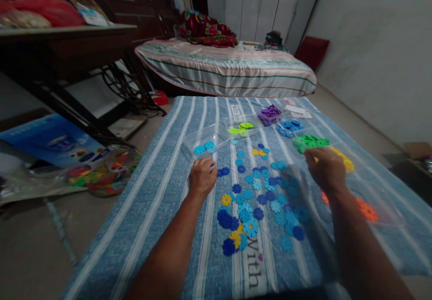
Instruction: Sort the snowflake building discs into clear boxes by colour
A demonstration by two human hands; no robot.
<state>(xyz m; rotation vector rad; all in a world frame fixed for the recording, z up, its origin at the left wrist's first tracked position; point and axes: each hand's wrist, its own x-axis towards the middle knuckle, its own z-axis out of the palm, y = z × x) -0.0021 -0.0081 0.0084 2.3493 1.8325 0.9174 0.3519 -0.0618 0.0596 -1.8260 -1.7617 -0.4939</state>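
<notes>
Nearest the camera in the head view, two bare forearms (357,246), stretched from the near edge over a blue striped surface (158,192). Toward the left edge, the left hand (203,175), fingers half curled, touching or just beside the near end of a clear tray (211,133) with light-blue discs (204,147) inside; cannot tell about any grasp, with fingertips partly hidden. Toward the right edge, the right hand (326,167), bunched like a loose fist at the yellow heap (344,159); cannot tell of anything pinched inside. Between the hands, spread from mid-surface down toward the near edge, loose light-blue pieces (250,226), dark-blue pieces (225,219) and a few yellow pieces (226,199), some overlapping, some flat and apart. Along the right edge, orange pieces (367,210) and green pieces (310,143); toward the far right corner, medium-blue pieces (289,127) and a purple heap (270,114); near the far edge, lime pieces (241,129). Judging by looks, thin plastic: light, stiff, a little slippery, not very fragile, with notches likely to catch. Best pinched by the notched rim between thumb and forefinger; if lying flat, tip up one side first.
</notes>
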